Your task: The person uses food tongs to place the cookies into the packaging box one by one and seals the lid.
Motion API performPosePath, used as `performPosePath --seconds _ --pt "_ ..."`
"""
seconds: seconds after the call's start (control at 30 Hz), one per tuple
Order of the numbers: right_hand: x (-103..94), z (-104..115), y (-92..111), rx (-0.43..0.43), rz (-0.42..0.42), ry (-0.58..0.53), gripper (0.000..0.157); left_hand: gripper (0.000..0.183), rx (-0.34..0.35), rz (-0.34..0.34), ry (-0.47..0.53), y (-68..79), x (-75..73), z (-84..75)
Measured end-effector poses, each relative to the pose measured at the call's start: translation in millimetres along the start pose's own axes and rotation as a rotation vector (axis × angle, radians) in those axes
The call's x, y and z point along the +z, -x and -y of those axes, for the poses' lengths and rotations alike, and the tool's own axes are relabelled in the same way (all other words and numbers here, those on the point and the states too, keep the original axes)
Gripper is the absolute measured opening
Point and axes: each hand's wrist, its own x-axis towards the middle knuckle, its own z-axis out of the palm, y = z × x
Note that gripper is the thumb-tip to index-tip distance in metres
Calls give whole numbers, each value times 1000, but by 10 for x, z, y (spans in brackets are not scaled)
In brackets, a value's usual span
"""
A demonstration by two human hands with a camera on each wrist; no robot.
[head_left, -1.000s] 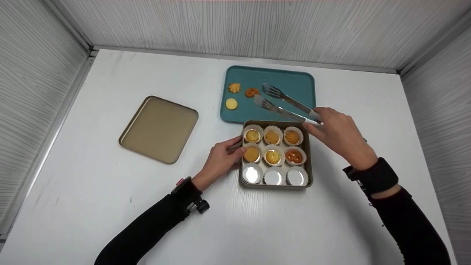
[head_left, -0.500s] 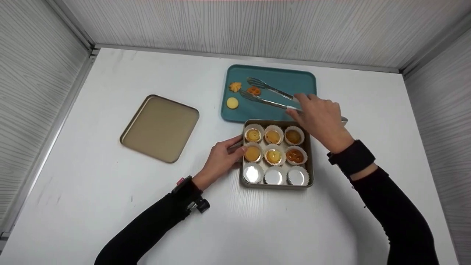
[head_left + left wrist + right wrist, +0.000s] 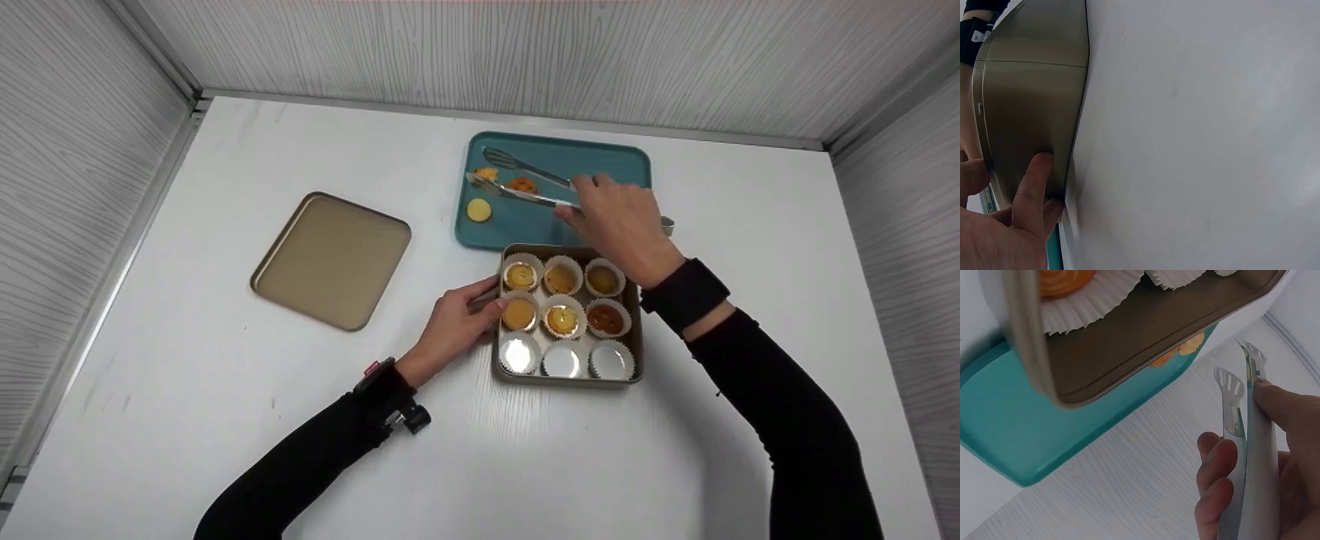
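My right hand [image 3: 622, 225] grips metal tongs [image 3: 532, 197] with pale handles, fingers and thumb wrapped round them in the right wrist view. The tong tips are spread apart above the teal tray [image 3: 600, 161], and nothing shows between them. One tip overlaps the flower-shaped cookie [image 3: 486, 173] in the head view. Close by lie a brown pretzel cookie [image 3: 523, 185] and a pale round cookie [image 3: 478, 210]. My left hand [image 3: 454, 326] holds the left wall of a square tin [image 3: 570, 382], thumb at the rim, fingers against the outside [image 3: 1033, 107].
White paper cups fill the tin; the two back rows hold cookies, while the front-row cups [image 3: 565, 360] hold none. To the left lies a shallow gold-brown square lid [image 3: 330, 262]. Grey wood-grain panels [image 3: 480, 52] border the white table [image 3: 187, 352].
My right hand has carried the tongs left and slightly away over the tray, from beside the pretzel cookie to the flower-shaped one. My left hand stays on the tin.
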Motion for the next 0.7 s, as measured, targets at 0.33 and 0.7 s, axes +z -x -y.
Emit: performPosePath --seconds 0.33,0.7 --pt "69 62 -164 85 122 -31 43 54 -10 -6 -21 -3 -2 -3" --pt "157 96 -257 147 209 -26 45 55 2 4 -44 0 -9 -18"
